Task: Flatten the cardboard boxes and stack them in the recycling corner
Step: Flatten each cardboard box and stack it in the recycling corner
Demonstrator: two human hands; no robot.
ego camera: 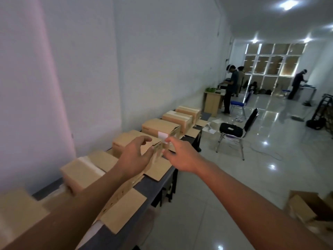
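Little of the task is judged done: a row of boxes point(160, 127) is seen standing unflattened on the table point(153, 188), with a few flat sheets point(126, 208) laid along its near edge. An upright cardboard panel point(156, 154) is flanked by the left hand point(133, 156) and right hand point(181, 158). Both hands are spread wide, and whether the panel is touched cannot be told through the blur.

This looks like a big work room or office. It has plain white walls point(144, 60), a shiny white tile floor point(270, 168), a long dark table point(155, 188) lined with brown cardboard boxes point(160, 128), black chairs with metal legs point(231, 129), and people point(231, 83) working at far desks.
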